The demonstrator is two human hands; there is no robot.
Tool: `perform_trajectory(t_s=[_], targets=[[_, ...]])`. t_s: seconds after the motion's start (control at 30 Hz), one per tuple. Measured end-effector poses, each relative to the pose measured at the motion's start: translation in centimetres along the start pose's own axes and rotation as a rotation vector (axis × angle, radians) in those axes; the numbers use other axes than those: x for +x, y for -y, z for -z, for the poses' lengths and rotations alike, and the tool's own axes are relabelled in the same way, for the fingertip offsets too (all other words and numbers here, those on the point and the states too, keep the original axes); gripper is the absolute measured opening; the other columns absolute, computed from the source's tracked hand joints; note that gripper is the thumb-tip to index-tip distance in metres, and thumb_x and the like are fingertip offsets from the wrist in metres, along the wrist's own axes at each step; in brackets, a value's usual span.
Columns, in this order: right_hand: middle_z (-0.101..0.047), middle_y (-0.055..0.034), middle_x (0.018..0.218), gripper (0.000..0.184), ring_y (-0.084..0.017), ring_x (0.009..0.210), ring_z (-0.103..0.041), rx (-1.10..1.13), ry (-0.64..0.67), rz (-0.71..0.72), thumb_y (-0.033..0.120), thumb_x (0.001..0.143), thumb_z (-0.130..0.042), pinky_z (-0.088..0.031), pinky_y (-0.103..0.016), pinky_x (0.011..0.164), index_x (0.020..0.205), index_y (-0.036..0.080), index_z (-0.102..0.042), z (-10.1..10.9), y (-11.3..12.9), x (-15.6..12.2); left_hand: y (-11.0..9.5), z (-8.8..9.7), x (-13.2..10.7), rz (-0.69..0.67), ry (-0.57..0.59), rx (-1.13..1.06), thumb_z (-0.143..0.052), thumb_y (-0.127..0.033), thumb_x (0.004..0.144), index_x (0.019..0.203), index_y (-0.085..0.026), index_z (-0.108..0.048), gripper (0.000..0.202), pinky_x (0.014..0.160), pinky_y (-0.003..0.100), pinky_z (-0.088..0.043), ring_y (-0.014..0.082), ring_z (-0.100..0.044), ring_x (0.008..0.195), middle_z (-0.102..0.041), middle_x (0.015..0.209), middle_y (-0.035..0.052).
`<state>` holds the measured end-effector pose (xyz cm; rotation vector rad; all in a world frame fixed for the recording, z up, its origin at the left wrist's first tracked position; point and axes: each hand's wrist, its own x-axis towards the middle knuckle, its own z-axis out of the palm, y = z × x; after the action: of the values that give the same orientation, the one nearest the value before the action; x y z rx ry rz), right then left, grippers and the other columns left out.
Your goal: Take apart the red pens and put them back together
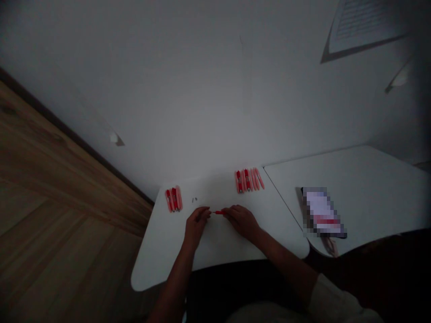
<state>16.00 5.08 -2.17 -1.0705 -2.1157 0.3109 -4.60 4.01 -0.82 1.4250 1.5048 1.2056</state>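
Observation:
Over the white table, my right hand (241,220) grips a red pen (219,212) between thumb and fingers, the pen lying about level and pointing left. At its left end a thin piece sticks out toward my left hand (200,220), whose fingers are pinched together right by it. What those left fingertips hold is too small to make out. Behind my left hand lie a few tiny dark parts (194,199). To the left rests a group of red and pink pens (174,199). A larger row of red and pink pens (247,180) lies farther back, to the right.
On the adjoining right-hand table (367,188) lies a tablet or phone with a lit, blurred screen (321,211). A seam (284,198) divides the two tables. The wall (188,98) rises directly behind, with a printed sheet (367,24) at upper right.

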Motion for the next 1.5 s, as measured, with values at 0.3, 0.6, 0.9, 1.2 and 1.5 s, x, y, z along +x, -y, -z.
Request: perform_trajectory(t_s=[0.3, 0.6, 0.9, 1.2, 1.5], targets=[[-0.066, -0.0050, 0.089, 0.029, -0.015, 0.084, -0.059, 0.038, -0.016, -0.034, 0.036, 0.096, -0.040, -0.045, -0.026, 0.077, 0.110, 0.023, -0.061, 0.2, 0.2, 0.1, -0.5, 2.9, 4.3, -0.178, -0.296, 0.754, -0.048, -0.028, 0.079, 0.107, -0.013, -0.065, 0.036, 0.084, 0.040, -0.047, 0.0257, -0.062, 0.085, -0.065, 0.100, 0.0149], [-0.066, -0.0051, 0.087, 0.028, -0.015, 0.082, -0.059, 0.060, -0.030, -0.026, 0.034, 0.095, -0.042, -0.045, -0.026, 0.074, 0.111, 0.022, -0.061, 0.2, 0.1, 0.2, -1.4, 2.7, 5.9, -0.201, -0.083, 1.084, -0.041, -0.016, 0.080, 0.110, -0.010, -0.064, 0.038, 0.092, 0.040, -0.039, 0.0287, -0.054, 0.102, -0.061, 0.106, 0.0184], [-0.066, -0.0051, 0.088, 0.026, -0.015, 0.084, -0.059, 0.052, -0.019, -0.034, 0.033, 0.094, -0.044, -0.045, -0.025, 0.076, 0.110, 0.022, -0.061, 0.1, 0.0, 0.2, -2.1, 2.1, 6.3, -0.131, -0.046, 1.317, -0.034, -0.015, 0.085, 0.103, -0.009, -0.059, 0.031, 0.080, 0.035, -0.042, 0.0264, -0.059, 0.091, -0.062, 0.097, 0.0174], [-0.066, -0.0045, 0.088, 0.026, -0.014, 0.083, -0.060, 0.056, -0.022, -0.038, 0.032, 0.095, -0.043, -0.046, -0.024, 0.075, 0.111, 0.022, -0.061, 0.3, 0.2, 0.2, -3.8, 2.1, 5.3, 0.036, 0.018, 1.280, -0.040, -0.012, 0.080, 0.106, -0.004, -0.051, 0.030, 0.066, 0.035, -0.044, 0.0314, -0.065, 0.081, -0.066, 0.088, 0.0228], [-0.066, -0.0040, 0.088, 0.026, -0.014, 0.084, -0.060, 0.060, -0.020, -0.040, 0.033, 0.095, -0.044, -0.046, -0.024, 0.077, 0.111, 0.023, -0.061, 0.3, 0.2, 0.1, -2.0, 2.4, 2.5, 0.039, -0.016, 0.513, -0.060, -0.027, 0.067, 0.096, -0.015, -0.068, 0.032, 0.069, 0.032, -0.047, 0.0213, -0.064, 0.071, -0.069, 0.076, 0.0068]])
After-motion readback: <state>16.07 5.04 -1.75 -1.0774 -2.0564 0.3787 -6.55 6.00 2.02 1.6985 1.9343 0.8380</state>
